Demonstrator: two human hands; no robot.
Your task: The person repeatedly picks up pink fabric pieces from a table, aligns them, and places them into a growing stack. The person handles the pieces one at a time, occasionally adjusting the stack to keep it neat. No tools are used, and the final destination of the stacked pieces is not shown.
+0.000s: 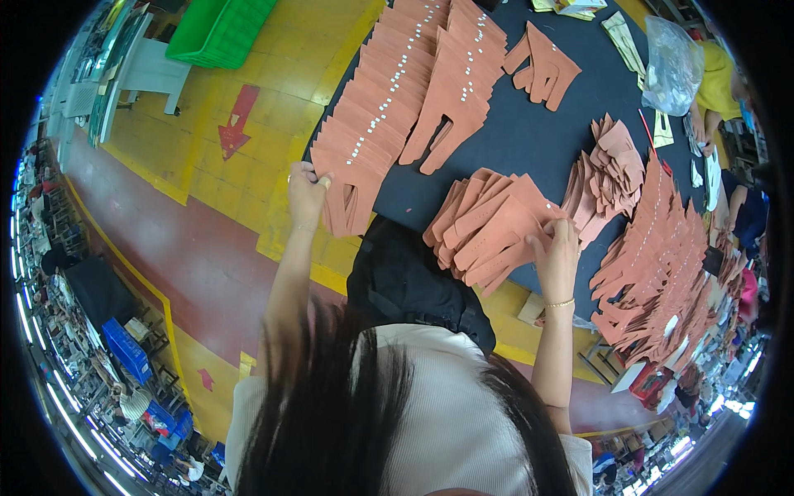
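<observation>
A dark counter [529, 140] carried many salmon-brown cut leather pieces. The longest run, an overlapping row of pieces [389, 91] with small white tags, stretched along its left side. Another overlapping row [662, 264] lay along the right. A fanned stack of pieces [488, 227] sat at the near edge, and a small pile [616, 161] lay beyond it. A clear plastic bag [672, 62] stood at the far side. The left hand [307, 190] pinched the nearest piece of the long row at the counter's edge. The right hand [558, 252] rested on the fanned stack, fingers curled onto its top piece.
</observation>
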